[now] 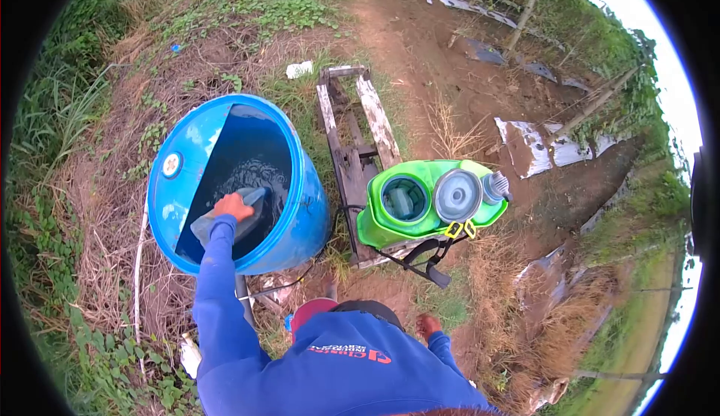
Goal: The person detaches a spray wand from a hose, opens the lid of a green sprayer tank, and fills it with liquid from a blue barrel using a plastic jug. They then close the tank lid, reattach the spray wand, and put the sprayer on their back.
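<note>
My left hand (235, 205) reaches into the blue plastic barrel (311, 217), its fingers closed on the upper side of a grey scoop-like container (256, 210). The container is tilted at the water (255, 139), whose surface ripples beside it. Part of the barrel's top is cut away, leaving a section with a white cap (172, 164). Low by my right side is my right hand (429, 326), below the sprayer; its fingers are too small to make out. The green backpack sprayer (371, 225) has its filling mouth (405, 199) uncovered, with a round grey lid (458, 196) beside it.
The sprayer rests on a weathered wooden frame (379, 120) right of the barrel. Its black straps (431, 262) hang toward me. Dry stalks and weeds (97, 213) cover the left ground. Bare soil, posts (527, 11) and torn plastic sheeting (529, 146) lie to the right.
</note>
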The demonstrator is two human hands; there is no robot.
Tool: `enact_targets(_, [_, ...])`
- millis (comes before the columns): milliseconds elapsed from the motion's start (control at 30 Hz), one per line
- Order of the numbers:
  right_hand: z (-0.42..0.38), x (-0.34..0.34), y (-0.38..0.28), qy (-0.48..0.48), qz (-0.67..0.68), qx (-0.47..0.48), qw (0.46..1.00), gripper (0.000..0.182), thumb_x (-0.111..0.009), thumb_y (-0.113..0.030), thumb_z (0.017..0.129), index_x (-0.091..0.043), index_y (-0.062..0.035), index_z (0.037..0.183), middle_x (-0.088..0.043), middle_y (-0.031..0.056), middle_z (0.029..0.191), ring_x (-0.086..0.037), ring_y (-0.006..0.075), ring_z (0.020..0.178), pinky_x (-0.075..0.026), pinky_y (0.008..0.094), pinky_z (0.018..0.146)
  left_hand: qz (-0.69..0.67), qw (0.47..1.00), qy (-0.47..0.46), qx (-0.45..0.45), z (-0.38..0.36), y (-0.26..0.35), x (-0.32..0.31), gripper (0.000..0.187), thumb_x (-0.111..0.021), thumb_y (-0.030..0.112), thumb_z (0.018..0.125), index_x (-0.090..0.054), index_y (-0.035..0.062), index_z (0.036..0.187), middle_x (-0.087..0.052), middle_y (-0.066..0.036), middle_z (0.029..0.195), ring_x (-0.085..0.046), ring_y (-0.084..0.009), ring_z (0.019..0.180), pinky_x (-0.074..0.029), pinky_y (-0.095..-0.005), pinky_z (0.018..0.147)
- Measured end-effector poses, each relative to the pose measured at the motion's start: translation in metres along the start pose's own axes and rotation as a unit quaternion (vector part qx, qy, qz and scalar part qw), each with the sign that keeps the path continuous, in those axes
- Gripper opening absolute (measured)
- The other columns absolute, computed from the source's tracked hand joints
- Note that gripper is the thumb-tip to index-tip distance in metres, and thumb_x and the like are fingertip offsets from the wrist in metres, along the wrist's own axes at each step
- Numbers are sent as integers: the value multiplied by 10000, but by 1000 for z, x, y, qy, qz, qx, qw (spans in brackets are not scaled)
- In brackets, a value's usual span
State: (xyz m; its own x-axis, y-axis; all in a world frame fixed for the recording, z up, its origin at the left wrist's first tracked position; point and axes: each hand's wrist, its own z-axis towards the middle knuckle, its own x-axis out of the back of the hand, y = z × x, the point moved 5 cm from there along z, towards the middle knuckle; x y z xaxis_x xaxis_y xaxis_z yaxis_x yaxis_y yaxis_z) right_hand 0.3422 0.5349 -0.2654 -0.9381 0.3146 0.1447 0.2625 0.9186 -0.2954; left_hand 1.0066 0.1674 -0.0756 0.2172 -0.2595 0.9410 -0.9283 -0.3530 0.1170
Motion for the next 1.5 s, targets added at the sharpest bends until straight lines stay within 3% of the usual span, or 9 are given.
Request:
enact_targets(200, [-2, 9, 43, 34, 12, -33, 999, 124, -621, -238, 869, -594, -129, 817, -526, 12, 680, -515, 180, 546, -460, 405, 501, -10, 997, -8, -73, 24, 51, -15, 475, -714, 371, 636, -762, 32, 965, -724, -237, 1032, -704, -386, 969, -561, -468, 887])
enact_targets(400, [-10, -4, 43, 25, -3, -23, 999, 134, -645, -240, 862, -583, -129, 817, -527, 15, 681, -505, 181, 543, -473, 406, 525, -104, 993, 28, -41, 24, 50, -19, 529, -730, 385, 648, -726, 10, 1021, -709, -271, 1030, -671, -435, 1020, -513, -508, 935])
enact_targets(533, [-6, -11, 27, 25, -11, -21, 999, 130, -614, -233, 895, -633, -106, 874, -591, 37, 770, -564, 200, 653, -481, 395, 588, -180, 964, 181, -77, 29, 6, -37, 493, -736, 373, 658, -707, -6, 973, -712, -265, 935, -688, -432, 899, -534, -497, 850])
enact_targets(633, [1, -22, 8, 13, 2, -21, 1000, 109, -633, -215, 878, -618, -110, 854, -562, 30, 752, -546, 198, 638, -476, 402, 570, -489, 861, 140, -8, 15, -16, -22, 289, -686, 194, 668, -675, -26, 855, -640, -130, 661, -591, -177, 530, -489, -328, 523])
enact_targets(667, [4, -22, 5, 10, -8, -20, 1000, 103, -639, -206, 871, -609, -110, 849, -548, 29, 746, -537, 199, 629, -472, 404, 559, -484, 863, 144, -11, 7, -16, -13, 289, -686, 194, 668, -675, -26, 855, -640, -130, 661, -591, -177, 530, -489, -328, 523])
enact_targets(733, [13, -25, 0, -16, -10, -9, 1000, 172, -670, -248, 857, -585, -99, 848, -562, 52, 765, -558, 206, 633, -507, 407, 549, -657, 736, 163, 3, -13, -23, 2, 213, -663, 129, 668, -654, -27, 813, -618, -82, 646, -533, -127, 495, -439, -297, 472])
enact_targets(767, [14, -27, -5, -15, -11, -4, 1000, 176, -670, -248, 859, -591, -90, 858, -565, 55, 765, -563, 208, 633, -509, 403, 546, -672, 720, 171, -27, -24, -20, 14, 189, -651, 111, 673, -638, -31, 796, -610, -70, 644, -505, -130, 483, -411, -291, 461])
enact_targets(1233, [37, -34, 10, -37, 3, -7, 999, 140, -658, -213, 838, -615, -80, 828, -561, 55, 699, -534, 204, 525, -472, 388, 459, -478, 809, 229, -255, -134, 42, 235, 235, -607, 187, 659, -633, -23, 761, -599, -45, 631, -525, -122, 560, -396, -283, 538])
enact_targets(1500, [28, -42, 33, -34, 36, 12, 999, 146, -660, -229, 836, -611, -95, 866, -537, 49, 683, -509, 188, 521, -456, 388, 473, -405, 830, 187, -334, -170, 115, 287, 248, -581, 229, 644, -592, -7, 721, -593, -39, 623, -520, -128, 573, -400, -284, 551])
